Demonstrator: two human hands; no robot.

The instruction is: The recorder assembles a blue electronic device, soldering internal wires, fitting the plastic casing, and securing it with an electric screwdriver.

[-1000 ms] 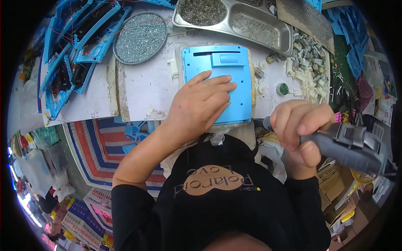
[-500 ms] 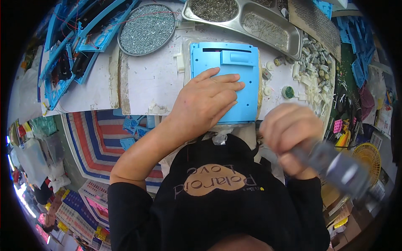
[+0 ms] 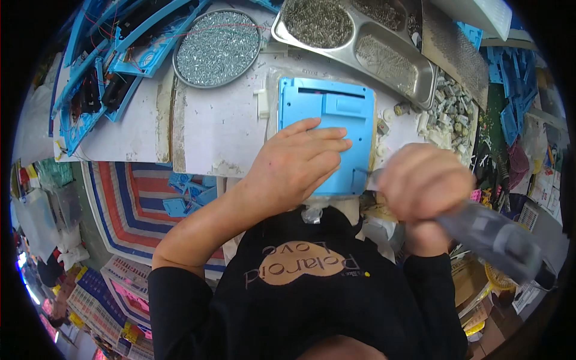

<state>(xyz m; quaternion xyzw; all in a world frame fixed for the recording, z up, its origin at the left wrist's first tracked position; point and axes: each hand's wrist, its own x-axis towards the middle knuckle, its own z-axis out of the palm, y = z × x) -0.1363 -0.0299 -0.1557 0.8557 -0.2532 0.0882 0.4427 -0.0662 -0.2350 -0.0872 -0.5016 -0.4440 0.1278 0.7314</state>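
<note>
A flat light-blue plastic housing (image 3: 360,156) with a long slot and a raised block near its far end lies on a padded, plastic-wrapped base at the bench edge. My left hand (image 3: 294,162) rests flat on its left half, fingers stretched across it. My right hand (image 3: 423,186), blurred by motion, is wrapped around a dark grey electric screwdriver (image 3: 498,240) whose body sticks out to the lower right. Its thin bit reaches over the housing's near right corner; whether it touches a screw there, I cannot tell.
A round tray of silvery screws (image 3: 219,51) stands at the far left, near stacked blue parts with red wires (image 3: 108,78). A compartmented steel tray (image 3: 429,90) of small metal pieces lies behind the housing. Small white parts (image 3: 450,114) are heaped at right. A striped sheet (image 3: 129,210) hangs left.
The whole view has shifted slightly, and the housing sits lower in it. My right hand has brought the screwdriver bit over the housing's near right corner. My left hand stays on the housing.
</note>
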